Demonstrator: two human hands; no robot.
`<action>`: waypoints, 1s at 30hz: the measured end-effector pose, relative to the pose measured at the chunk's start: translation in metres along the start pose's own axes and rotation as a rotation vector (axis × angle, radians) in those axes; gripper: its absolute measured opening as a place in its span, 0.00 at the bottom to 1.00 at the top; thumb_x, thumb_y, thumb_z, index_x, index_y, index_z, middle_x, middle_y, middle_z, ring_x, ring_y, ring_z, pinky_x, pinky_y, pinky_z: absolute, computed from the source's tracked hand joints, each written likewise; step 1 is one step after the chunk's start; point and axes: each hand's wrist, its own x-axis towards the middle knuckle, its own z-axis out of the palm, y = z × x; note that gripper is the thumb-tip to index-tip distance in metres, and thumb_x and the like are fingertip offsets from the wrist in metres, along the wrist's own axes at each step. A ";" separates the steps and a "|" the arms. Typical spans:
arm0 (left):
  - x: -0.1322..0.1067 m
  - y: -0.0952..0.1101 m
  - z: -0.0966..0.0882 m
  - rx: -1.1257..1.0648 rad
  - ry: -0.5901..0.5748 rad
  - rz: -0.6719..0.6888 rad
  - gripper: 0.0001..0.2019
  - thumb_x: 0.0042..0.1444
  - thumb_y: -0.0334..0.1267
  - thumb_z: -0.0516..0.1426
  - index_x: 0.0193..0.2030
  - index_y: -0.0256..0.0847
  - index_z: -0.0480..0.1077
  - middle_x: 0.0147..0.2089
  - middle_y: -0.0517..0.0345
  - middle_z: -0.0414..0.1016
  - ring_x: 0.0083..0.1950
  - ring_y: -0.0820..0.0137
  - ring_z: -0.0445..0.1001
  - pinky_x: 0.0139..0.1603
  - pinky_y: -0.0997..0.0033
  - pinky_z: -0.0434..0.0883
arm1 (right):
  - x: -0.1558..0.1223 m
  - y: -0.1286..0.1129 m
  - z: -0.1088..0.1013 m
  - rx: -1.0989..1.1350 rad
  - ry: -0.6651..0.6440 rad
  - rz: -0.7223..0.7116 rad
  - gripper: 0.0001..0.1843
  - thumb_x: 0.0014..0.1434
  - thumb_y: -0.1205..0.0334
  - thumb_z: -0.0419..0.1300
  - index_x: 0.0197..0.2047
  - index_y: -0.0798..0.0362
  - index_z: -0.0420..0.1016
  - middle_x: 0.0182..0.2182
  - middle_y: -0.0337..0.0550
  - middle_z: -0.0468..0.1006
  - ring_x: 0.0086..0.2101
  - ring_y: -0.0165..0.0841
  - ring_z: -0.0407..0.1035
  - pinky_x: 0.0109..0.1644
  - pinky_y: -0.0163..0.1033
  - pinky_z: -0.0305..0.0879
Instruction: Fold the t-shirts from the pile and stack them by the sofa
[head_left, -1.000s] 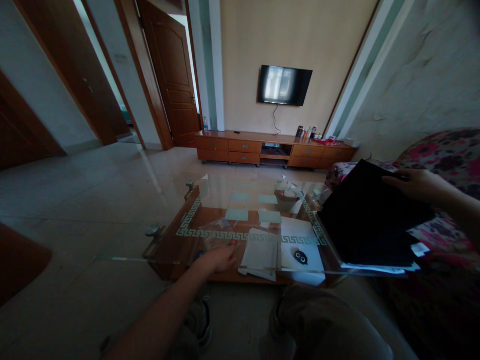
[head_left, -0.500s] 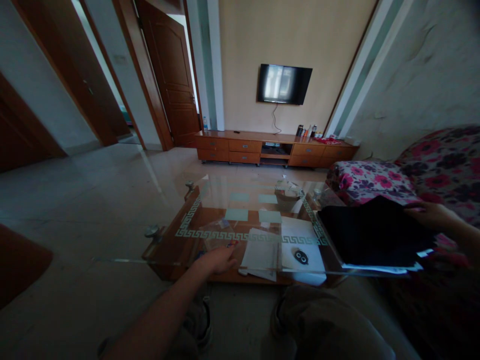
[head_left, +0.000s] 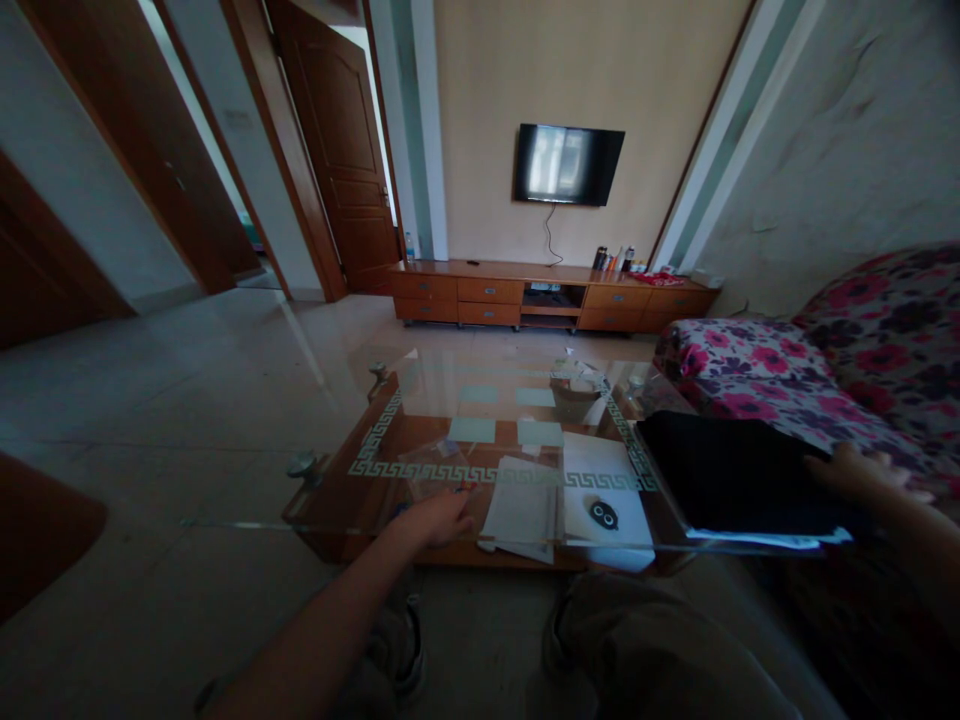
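Observation:
My right hand lies flat with fingers stretched out on the right edge of a black folder cover. The cover rests closed on a stack of white sheets at the right end of the glass table. My left hand rests on the glass near the front edge, fingers curled, its tips at a small red and blue thing that I cannot make out. A clear plastic bag lies just beyond it. White papers and a small round black thing lie to its right.
A floral sofa stands at the right behind the folder. A small bowl-like container sits at the table's far end. Beyond are a wooden TV cabinet, a wall TV and open doors. My knees are under the table's front edge.
My right hand has lowered the raised black cover until it lies flat on the sheets. The left hand has stayed in place.

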 end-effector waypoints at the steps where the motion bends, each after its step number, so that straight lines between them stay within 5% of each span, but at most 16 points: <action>1: 0.000 0.000 -0.001 -0.002 0.017 0.013 0.16 0.63 0.48 0.53 0.49 0.42 0.71 0.50 0.43 0.79 0.48 0.55 0.79 0.48 0.60 0.72 | -0.004 -0.017 0.000 -0.042 -0.024 0.111 0.49 0.61 0.29 0.43 0.63 0.65 0.71 0.57 0.91 0.60 0.58 0.78 0.56 0.40 0.75 0.44; 3: 0.001 0.001 -0.002 -0.006 0.050 0.035 0.15 0.63 0.47 0.52 0.49 0.42 0.71 0.50 0.43 0.79 0.48 0.55 0.79 0.47 0.60 0.72 | -0.014 -0.062 -0.003 -0.079 -0.036 0.134 0.40 0.64 0.36 0.46 0.65 0.59 0.68 0.61 0.81 0.60 0.62 0.70 0.52 0.47 0.73 0.46; 10: 0.007 -0.002 0.004 -0.004 0.106 0.049 0.14 0.64 0.45 0.51 0.49 0.42 0.71 0.49 0.45 0.78 0.49 0.57 0.78 0.48 0.61 0.71 | -0.078 -0.251 -0.028 0.071 -0.151 -0.281 0.28 0.67 0.45 0.50 0.65 0.48 0.66 0.65 0.59 0.60 0.60 0.54 0.56 0.56 0.62 0.56; 15: 0.006 -0.001 0.005 -0.004 0.253 0.117 0.13 0.66 0.44 0.50 0.49 0.42 0.71 0.53 0.47 0.74 0.52 0.60 0.75 0.54 0.63 0.69 | -0.137 -0.342 -0.014 0.180 -0.377 -0.444 0.27 0.68 0.47 0.50 0.64 0.50 0.67 0.63 0.57 0.64 0.60 0.50 0.60 0.59 0.54 0.60; 18: 0.008 -0.003 -0.001 0.023 0.371 0.126 0.15 0.67 0.46 0.49 0.53 0.43 0.69 0.58 0.47 0.70 0.56 0.60 0.72 0.58 0.62 0.67 | -0.178 -0.365 0.013 0.184 -0.430 -0.476 0.29 0.69 0.45 0.48 0.67 0.50 0.64 0.66 0.56 0.62 0.63 0.50 0.58 0.62 0.56 0.56; 22: 0.017 -0.019 -0.003 0.050 0.386 0.047 0.22 0.66 0.50 0.50 0.63 0.45 0.64 0.68 0.48 0.63 0.66 0.57 0.64 0.68 0.57 0.60 | -0.212 -0.358 0.052 0.124 -0.487 -0.485 0.34 0.69 0.40 0.47 0.72 0.46 0.56 0.74 0.53 0.47 0.70 0.53 0.43 0.67 0.63 0.47; 30: 0.041 -0.055 0.020 0.072 0.298 -0.031 0.37 0.64 0.62 0.48 0.75 0.47 0.50 0.77 0.44 0.48 0.76 0.51 0.49 0.72 0.48 0.51 | -0.207 -0.326 0.069 0.107 -0.625 -0.478 0.37 0.65 0.38 0.52 0.73 0.39 0.54 0.75 0.52 0.44 0.71 0.55 0.42 0.65 0.67 0.49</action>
